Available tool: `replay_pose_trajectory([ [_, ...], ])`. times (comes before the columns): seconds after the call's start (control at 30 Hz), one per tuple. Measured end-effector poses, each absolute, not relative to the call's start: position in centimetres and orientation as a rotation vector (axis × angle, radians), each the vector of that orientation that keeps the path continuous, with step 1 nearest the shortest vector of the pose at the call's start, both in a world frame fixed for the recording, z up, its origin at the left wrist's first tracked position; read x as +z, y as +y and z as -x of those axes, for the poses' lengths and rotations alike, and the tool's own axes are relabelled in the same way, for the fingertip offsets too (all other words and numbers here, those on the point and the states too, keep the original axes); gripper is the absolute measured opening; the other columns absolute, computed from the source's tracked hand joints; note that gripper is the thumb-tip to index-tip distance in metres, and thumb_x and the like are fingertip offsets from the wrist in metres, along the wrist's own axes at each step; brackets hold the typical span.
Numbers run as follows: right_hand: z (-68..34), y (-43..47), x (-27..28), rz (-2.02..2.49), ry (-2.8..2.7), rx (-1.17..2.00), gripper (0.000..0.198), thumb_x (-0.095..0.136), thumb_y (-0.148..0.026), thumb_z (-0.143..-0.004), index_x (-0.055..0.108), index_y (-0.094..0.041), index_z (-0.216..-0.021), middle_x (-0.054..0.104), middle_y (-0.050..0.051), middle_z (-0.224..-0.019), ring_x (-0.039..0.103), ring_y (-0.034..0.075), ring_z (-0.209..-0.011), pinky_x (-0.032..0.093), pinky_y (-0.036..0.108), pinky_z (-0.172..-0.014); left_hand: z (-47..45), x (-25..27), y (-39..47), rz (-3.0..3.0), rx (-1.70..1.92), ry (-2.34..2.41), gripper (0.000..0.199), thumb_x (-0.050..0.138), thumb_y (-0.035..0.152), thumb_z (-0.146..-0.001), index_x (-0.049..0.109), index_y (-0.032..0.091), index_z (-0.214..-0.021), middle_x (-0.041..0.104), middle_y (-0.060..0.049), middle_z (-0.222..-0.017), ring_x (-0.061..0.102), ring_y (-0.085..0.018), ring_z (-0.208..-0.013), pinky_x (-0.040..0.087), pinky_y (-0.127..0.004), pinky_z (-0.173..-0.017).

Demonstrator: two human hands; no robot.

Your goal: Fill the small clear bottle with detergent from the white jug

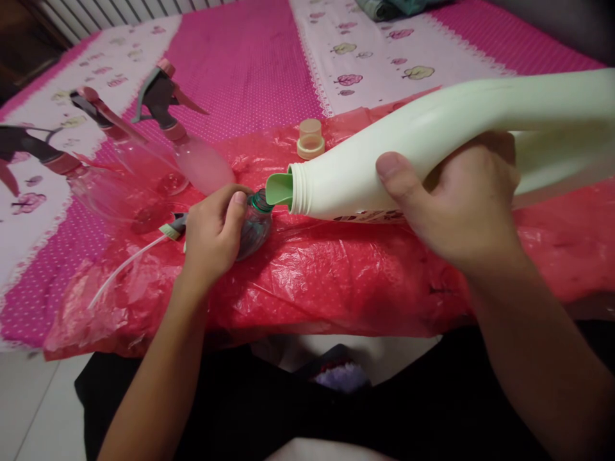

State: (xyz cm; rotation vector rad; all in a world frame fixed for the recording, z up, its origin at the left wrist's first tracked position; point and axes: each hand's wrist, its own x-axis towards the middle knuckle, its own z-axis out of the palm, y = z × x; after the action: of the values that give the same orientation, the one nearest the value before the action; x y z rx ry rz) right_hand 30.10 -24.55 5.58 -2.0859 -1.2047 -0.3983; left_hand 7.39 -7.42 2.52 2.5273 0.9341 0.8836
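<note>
My left hand [215,234] is wrapped round a small clear greenish spray bottle [257,234], whose threaded neck is uncovered. My right hand [456,198] grips a large pale green detergent jug [355,166] by its handle and holds it tipped to the left. The jug's green pouring spout [278,189] meets the mouth of the small bottle. Whether liquid is flowing I cannot make out. Beside my left wrist lies a loose spray head [173,227] with a green collar and a long white tube [122,269]. A translucent cap [310,137] stands behind the jug's neck.
Three spray bottles with pink collars stand at the left, one of them holding pinkish liquid [204,163]. A crinkled red plastic sheet [317,282] covers the near edge of a bed with a pink patterned bedspread [235,57]. Folded cloth [384,8] lies at the back.
</note>
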Motion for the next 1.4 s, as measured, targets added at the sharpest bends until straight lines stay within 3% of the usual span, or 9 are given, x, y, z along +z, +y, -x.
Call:
replay_pose_trajectory([
  [0.3, -30.45, -24.44, 5.16, 2.084, -1.214, -0.45, 0.093, 0.017, -0.086, -0.089, 0.072, -0.016, -0.118, 0.074, 0.01, -0.117, 0.063, 0.036, -0.123, 0.043, 0.059, -0.109, -7.41, 2.36, -7.29, -2.548, 0.925, 0.914, 0.044, 0.039, 0.05, -0.104, 0.072, 0.021, -0.095, 0.068, -0.002, -0.077, 0.063, -0.019, -0.073, 0.042, -0.033, -0.069],
  [0.73, -30.46, -24.5, 5.16, 2.053, -1.23, -0.446, 0.084, 0.021, -0.083, -0.091, 0.072, -0.021, -0.115, 0.075, 0.007, -0.114, 0.065, 0.036, -0.122, 0.043, 0.061, -0.108, -7.47, 2.47, -7.37, -2.522, 0.911, 0.921, 0.044, 0.039, 0.053, -0.103, 0.07, 0.023, -0.094, 0.067, -0.001, -0.077, 0.062, -0.018, -0.073, 0.042, -0.033, -0.069],
  [0.93, -30.49, -24.51, 5.2, 2.071, -1.221, -0.432, 0.09, 0.021, -0.086, -0.089, 0.072, -0.017, -0.118, 0.074, 0.011, -0.117, 0.063, 0.037, -0.124, 0.043, 0.06, -0.109, -7.44, 2.41, -7.3, -2.527, 0.909, 0.918, 0.047, 0.037, 0.055, -0.104, 0.069, 0.023, -0.093, 0.067, -0.001, -0.077, 0.061, -0.018, -0.073, 0.042, -0.033, -0.07],
  [1.4, -30.46, -24.5, 5.25, 2.054, -1.235, -0.421, 0.084, 0.023, -0.084, -0.091, 0.072, -0.019, -0.115, 0.075, 0.009, -0.116, 0.064, 0.036, -0.123, 0.043, 0.062, -0.109, -7.38, 2.36, -7.22, -2.548, 0.918, 0.916, 0.042, 0.039, 0.049, -0.104, 0.071, 0.022, -0.096, 0.069, -0.001, -0.077, 0.062, -0.018, -0.073, 0.04, -0.032, -0.068],
])
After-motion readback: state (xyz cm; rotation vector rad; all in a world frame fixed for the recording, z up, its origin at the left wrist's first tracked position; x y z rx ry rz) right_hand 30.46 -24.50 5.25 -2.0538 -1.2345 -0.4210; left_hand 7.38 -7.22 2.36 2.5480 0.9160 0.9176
